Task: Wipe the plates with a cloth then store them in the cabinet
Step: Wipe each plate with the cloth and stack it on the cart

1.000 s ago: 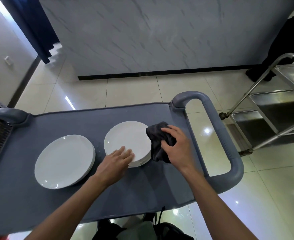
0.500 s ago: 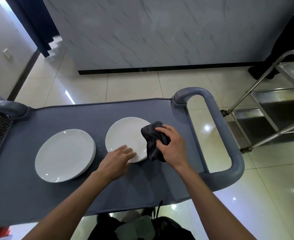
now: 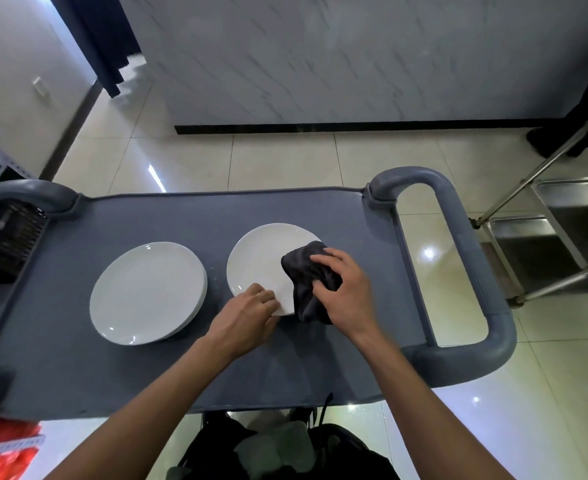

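Two stacks of white plates lie on a grey cart top [image 3: 112, 368]. The left stack [image 3: 147, 292] sits untouched. On the right stack [image 3: 261, 261], my right hand [image 3: 346, 292] grips a bunched black cloth [image 3: 308, 275] and presses it on the plate's right side. My left hand [image 3: 247, 315] has its fingers curled over the near rim of that same plate, holding it. No cabinet is in view.
The cart has a looped grey handle [image 3: 472, 265] on the right and another at the far left [image 3: 25, 192]. A steel shelf trolley [image 3: 562, 230] stands to the right. A dark basket [image 3: 5, 237] sits at the left; a black bag [image 3: 285, 452] lies below.
My right hand has slid the cloth leftward, from the plate's right edge onto its surface. My left hand's fingers have curled down over the near rim.
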The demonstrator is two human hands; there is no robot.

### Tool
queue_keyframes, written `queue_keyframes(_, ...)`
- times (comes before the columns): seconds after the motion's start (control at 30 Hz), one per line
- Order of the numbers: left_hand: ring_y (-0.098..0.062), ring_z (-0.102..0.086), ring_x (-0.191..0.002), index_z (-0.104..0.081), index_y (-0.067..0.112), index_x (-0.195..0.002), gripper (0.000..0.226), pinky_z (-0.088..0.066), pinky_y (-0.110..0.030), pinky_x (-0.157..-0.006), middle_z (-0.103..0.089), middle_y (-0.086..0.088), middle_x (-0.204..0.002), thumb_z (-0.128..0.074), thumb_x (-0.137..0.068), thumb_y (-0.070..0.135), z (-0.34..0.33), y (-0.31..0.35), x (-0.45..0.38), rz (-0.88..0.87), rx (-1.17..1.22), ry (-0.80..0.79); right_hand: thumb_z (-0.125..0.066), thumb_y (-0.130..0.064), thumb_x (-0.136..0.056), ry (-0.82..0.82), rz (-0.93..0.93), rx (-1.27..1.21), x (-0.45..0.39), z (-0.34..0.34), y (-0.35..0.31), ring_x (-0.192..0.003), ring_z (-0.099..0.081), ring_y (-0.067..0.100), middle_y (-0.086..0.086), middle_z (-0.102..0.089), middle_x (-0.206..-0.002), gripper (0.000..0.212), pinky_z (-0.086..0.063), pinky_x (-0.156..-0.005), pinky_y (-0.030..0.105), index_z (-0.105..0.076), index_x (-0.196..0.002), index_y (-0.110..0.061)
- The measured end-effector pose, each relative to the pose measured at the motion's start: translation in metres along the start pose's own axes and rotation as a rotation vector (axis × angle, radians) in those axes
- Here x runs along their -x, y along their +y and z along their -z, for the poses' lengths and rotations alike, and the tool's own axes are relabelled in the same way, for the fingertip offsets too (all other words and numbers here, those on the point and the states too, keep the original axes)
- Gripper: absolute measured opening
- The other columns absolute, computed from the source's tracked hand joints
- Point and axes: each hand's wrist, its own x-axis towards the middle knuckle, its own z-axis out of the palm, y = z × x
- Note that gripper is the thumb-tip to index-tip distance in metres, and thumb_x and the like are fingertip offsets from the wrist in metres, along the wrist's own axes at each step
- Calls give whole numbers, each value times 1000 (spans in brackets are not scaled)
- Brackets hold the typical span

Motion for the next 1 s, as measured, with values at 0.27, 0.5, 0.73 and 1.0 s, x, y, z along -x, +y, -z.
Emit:
queue_keyframes(0.27,-24,-54,-95,-72,14,-96,36,-47,-37,-84,-63,-2,-99,-40,-103,29,-1,-4,7,39,-16,0,-73,-2,-80,-34,9,-6,-2,-14,-11,-124,-56,12,-3,-61,-133,41,-42,-111,29,-74,-118,-18)
queue_keyframes(0.5,-25,-57,-88,-69,18,-89,19,-47,-39,-76,-62,0,-92,-54,-98,28,12,-17,27,56,-57,99,-73,-1,-79,-53,23,-8,-8,-32,-21,-124,-55,12,-4,-61,-131,42,-41,-111,28,-74,-117,-19)
queue_keyframes(0.73,-29,-62,-89,-75,14,-96,8,-52,-43,-73,-71,-3,-96,-71,-91,17,38,-56,64,333,36,245,-73,-2,-79,-86,65,-17,-14,-60,-48,-123,-52,4,-8,-61,-130,43,-33,-109,12,-73,-116,-23)
queue_keyframes(1.0,-31,-63,-101,-76,11,-104,22,-51,-41,-87,-72,-6,-105,-79,-83,8,56,-142,129,784,178,456,-74,-3,-80,-204,150,-27,-16,-121,-107,-123,-55,10,-5,-61,-132,43,-42,-110,28,-73,-118,-22)
